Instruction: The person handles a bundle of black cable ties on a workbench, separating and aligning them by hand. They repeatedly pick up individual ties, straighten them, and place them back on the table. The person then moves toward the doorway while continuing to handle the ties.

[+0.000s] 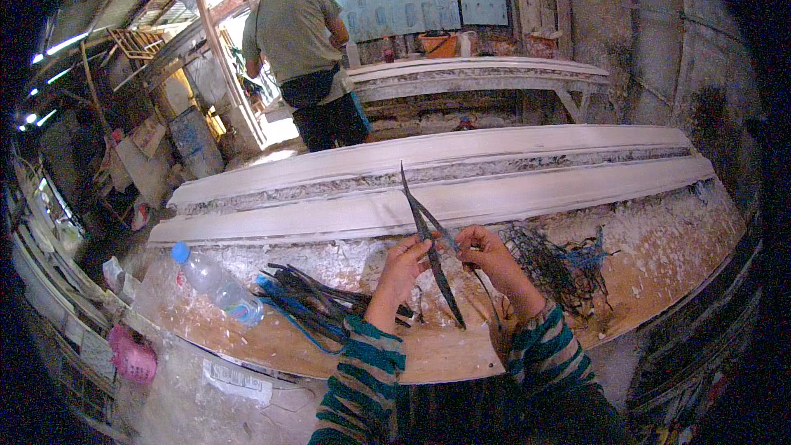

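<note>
My left hand (pixel 404 268) is closed around the middle of a long, flat dark strip (pixel 445 290), which slants from above the fingers down toward the table's near edge. A thinner dark strip (pixel 435 222) crosses it near the top, and my right hand (pixel 488 257) pinches this one between thumb and fingers. Its loose end hangs below the right hand. To the left of my left forearm lies a bundle of black strips (pixel 317 297) with some blue among them. Right of my right hand sits a tangled heap of thin black strands (pixel 564 264) with blue bits.
A clear plastic bottle (pixel 216 284) with a blue cap lies on the wooden table (pixel 449 354). Long whitish boards (pixel 494 189) run along its far side. Beyond, a person (pixel 301 41) stands facing away at another bench (pixel 486 74). A pink basket (pixel 133 354) is at lower left.
</note>
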A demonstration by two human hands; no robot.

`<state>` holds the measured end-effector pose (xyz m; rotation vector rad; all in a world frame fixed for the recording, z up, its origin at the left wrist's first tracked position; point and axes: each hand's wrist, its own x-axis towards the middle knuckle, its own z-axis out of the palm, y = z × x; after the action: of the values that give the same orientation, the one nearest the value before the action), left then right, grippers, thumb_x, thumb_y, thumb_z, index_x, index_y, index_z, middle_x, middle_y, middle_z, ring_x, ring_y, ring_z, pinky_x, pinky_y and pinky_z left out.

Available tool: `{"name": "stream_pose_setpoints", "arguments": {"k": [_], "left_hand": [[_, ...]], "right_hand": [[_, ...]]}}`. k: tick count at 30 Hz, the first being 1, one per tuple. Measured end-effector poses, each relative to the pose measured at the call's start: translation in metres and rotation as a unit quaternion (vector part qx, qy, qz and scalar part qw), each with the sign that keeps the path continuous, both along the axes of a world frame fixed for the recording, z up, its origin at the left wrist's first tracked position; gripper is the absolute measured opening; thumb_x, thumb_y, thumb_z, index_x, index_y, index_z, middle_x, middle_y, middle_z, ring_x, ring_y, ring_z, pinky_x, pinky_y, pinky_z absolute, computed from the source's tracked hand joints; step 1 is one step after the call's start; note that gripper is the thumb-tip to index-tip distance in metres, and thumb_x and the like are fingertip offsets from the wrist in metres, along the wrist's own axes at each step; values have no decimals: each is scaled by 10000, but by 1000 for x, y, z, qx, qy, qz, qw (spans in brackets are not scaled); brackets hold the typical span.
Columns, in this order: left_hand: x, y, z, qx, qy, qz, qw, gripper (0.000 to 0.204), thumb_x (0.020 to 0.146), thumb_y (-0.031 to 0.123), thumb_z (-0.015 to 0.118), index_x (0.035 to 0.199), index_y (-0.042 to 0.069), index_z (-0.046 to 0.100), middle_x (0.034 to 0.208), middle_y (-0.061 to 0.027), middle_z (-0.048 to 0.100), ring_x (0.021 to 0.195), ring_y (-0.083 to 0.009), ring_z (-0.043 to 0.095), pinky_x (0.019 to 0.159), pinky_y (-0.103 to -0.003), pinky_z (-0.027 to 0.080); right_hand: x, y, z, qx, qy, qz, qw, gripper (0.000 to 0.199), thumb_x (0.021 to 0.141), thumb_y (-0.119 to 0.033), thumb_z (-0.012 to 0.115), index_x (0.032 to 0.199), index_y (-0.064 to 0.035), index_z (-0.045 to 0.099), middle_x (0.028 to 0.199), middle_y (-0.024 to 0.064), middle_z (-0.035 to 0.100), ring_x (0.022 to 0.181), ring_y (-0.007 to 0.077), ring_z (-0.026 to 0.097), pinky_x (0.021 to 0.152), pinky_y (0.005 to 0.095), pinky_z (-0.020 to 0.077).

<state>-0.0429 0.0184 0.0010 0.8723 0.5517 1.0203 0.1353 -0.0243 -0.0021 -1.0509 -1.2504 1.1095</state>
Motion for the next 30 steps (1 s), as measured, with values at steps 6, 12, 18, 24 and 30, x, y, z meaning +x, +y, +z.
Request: {"name": "stream_pose_setpoints", "arguments": {"k": [6, 12, 18, 24, 30], "left_hand": [[0, 4, -2, 38, 20, -3, 999, 152, 808, 125, 569, 922, 28, 598, 908, -84, 619, 856, -196, 588, 750, -299, 463], [0, 6, -6, 37, 14, 4, 999, 129, 807, 114, 571, 895, 25, 598, 886, -82, 621, 827, -183, 586, 736, -294, 462], [-8, 8, -3, 34, -26, 52, 998, 96, 807, 100, 569, 865, 29, 598, 847, -71, 619, 783, -151, 580, 714, -273, 457], [-23, 19, 0, 50, -105, 134, 984, 108, 806, 102, 569, 866, 14, 586, 844, -87, 611, 794, -164, 569, 716, -274, 460], [-43, 31, 0, 39, -192, 206, 959, 122, 797, 131, 593, 856, 26, 574, 846, -74, 604, 763, -157, 566, 689, -261, 474]], "right_hand": [[-2, -4, 2, -11, 29, 15, 999, 214, 739, -49, 598, 936, -95, 530, 720, -32, 495, 624, 79, 479, 537, 216, 399], [-2, -2, -1, 12, 17, 14, 1000, 204, 734, -33, 592, 921, -90, 533, 724, -28, 491, 618, 78, 468, 537, 217, 399], [2, 1, 1, 15, 4, -10, 1000, 202, 723, -18, 571, 914, -71, 531, 695, -22, 469, 588, 82, 451, 519, 224, 393], [8, 3, 2, 1, 23, -48, 999, 162, 732, -36, 546, 890, -66, 523, 668, -15, 455, 544, 85, 433, 501, 221, 385], [25, 7, -1, 30, 171, -202, 964, 158, 743, -51, 516, 899, -69, 517, 639, -10, 452, 496, 94, 425, 442, 218, 364]]}}
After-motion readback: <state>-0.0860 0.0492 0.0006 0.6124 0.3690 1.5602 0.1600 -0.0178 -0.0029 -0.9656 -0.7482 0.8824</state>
